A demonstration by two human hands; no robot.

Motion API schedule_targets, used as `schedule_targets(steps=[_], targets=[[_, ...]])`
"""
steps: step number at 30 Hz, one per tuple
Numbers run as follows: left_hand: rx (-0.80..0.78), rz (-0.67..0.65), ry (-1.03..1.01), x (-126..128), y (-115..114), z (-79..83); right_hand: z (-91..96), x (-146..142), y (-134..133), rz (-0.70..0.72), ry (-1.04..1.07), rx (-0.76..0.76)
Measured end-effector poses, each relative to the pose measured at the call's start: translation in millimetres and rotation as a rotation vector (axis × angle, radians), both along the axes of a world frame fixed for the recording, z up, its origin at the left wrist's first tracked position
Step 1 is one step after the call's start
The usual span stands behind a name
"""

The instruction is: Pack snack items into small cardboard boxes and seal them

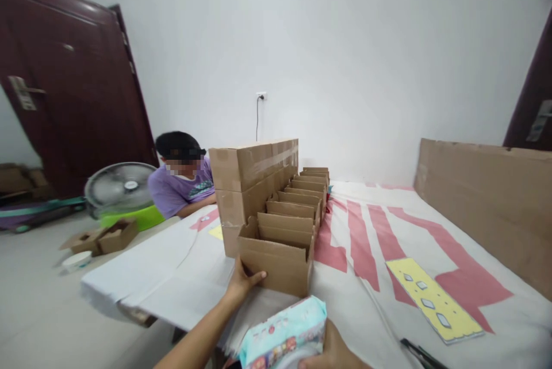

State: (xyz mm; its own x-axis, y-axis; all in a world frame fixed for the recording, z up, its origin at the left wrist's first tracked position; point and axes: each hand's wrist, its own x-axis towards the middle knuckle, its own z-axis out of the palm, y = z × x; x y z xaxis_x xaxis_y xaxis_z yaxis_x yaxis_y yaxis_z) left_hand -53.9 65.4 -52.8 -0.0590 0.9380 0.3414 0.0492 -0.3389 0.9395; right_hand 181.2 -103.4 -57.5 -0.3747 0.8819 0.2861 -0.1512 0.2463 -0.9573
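Note:
My left hand (242,287) grips the lower left corner of the nearest open cardboard box (278,262), its thumb on the front panel and its other fingers hidden along the side. Several more open-topped boxes (296,210) run in a row behind it, toward the wall. In my right hand (332,352) is a soft light-blue packet (284,331) with printed pictures, which looks like a pack of wipes. I hold it low in front of the nearest box, and part of it falls below the picture's edge.
Closed cartons (248,170) are stacked left of the row. Behind them leans a person in a purple shirt (179,188), near a fan (125,185). On the tablecloth (349,323) lie a yellow card (435,300) and a black tool (422,353). Flat cardboard (483,202) stands at right.

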Motion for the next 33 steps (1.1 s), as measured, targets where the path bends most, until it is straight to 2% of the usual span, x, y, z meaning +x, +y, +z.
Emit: schedule_targets(steps=[5,10,19,23,27,30,33], targets=[[-0.004,-0.036,-0.034,16.8,11.1,3.2,-17.0,7.6,8.9,-0.151,-0.144,-0.011],[0.02,-0.041,-0.052,30.6,14.3,5.2,-32.3,6.9,15.8,-0.141,-0.159,-0.055],[0.065,-0.033,-0.035,39.6,28.5,0.9,-43.1,8.8,12.3,-0.207,-0.171,-0.058],[0.047,0.033,-0.049,47.2,37.0,-1.7,-58.7,12.7,14.5,-0.216,-0.104,-0.044],[0.032,0.018,-0.075,57.0,41.7,-0.5,-71.0,15.0,16.5,-0.231,-0.077,-0.064],[0.006,0.024,-0.073,63.4,40.6,3.7,-64.7,10.8,15.7,-0.244,-0.071,-0.076],[-0.057,0.057,-0.064,64.3,37.9,8.6,-40.0,2.9,10.6,-0.168,0.022,-0.109]])
